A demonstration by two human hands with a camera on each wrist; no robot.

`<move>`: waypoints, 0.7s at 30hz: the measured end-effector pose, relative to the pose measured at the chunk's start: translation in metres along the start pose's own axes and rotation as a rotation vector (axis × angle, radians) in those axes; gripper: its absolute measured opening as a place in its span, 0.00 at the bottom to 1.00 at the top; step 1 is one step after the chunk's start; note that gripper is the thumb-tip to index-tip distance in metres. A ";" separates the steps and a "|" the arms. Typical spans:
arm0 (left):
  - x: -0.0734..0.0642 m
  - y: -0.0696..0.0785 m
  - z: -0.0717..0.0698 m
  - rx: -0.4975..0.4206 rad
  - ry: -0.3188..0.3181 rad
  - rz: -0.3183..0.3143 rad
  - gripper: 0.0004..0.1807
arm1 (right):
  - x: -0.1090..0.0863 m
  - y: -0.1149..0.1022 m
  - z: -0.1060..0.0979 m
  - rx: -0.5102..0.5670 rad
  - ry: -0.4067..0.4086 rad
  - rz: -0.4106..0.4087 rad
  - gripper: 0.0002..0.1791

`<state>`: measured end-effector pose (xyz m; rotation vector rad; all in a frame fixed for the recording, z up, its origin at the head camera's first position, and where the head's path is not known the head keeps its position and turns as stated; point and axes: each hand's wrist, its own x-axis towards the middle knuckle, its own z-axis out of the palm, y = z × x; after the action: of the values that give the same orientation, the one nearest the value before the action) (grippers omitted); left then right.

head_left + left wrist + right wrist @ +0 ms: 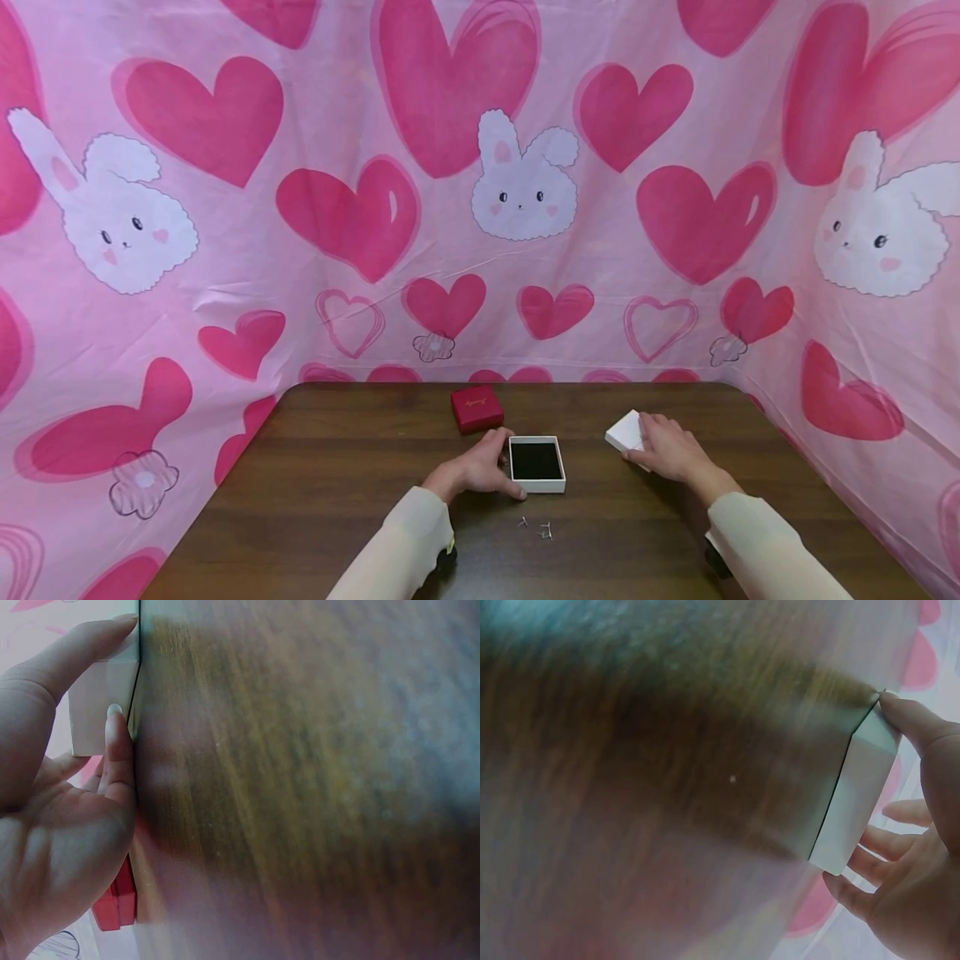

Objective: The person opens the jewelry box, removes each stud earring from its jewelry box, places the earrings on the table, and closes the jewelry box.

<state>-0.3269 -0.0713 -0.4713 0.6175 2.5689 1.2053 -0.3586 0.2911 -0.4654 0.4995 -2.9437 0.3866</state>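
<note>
A small square white box (538, 487) with a black pad (536, 461) inside stands uncovered near the middle of the table. My left hand (477, 468) holds it from its left side, thumb at the near corner and fingers at the far one. Off to the right, my right hand (670, 448) grips a white square lid (622, 433) by its edges, low over the tabletop. The right wrist view has the thumb on one end of the lid (857, 799) and fingertips along the other. Small thin silvery pieces (546, 531) lie in front of the box.
Behind the box, towards the table's back edge, sits a red box (477, 408) with gold lettering on top. The brown wooden table (337, 500) is enclosed by a pink cloth (337, 100) printed with hearts and rabbits.
</note>
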 end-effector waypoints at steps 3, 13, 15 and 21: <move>0.000 0.001 0.000 0.002 0.005 0.003 0.39 | 0.000 0.001 0.001 0.006 0.004 -0.010 0.44; 0.000 0.002 -0.001 -0.009 0.000 -0.014 0.40 | -0.004 -0.004 0.000 0.013 0.046 -0.053 0.40; 0.000 0.002 -0.001 -0.009 0.000 -0.014 0.40 | -0.005 -0.006 -0.001 0.014 0.058 -0.068 0.40; 0.000 0.001 0.001 -0.003 0.011 -0.003 0.39 | -0.006 -0.017 -0.005 0.030 0.057 -0.114 0.41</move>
<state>-0.3259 -0.0703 -0.4705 0.6078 2.5758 1.2150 -0.3469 0.2792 -0.4579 0.6455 -2.8423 0.4245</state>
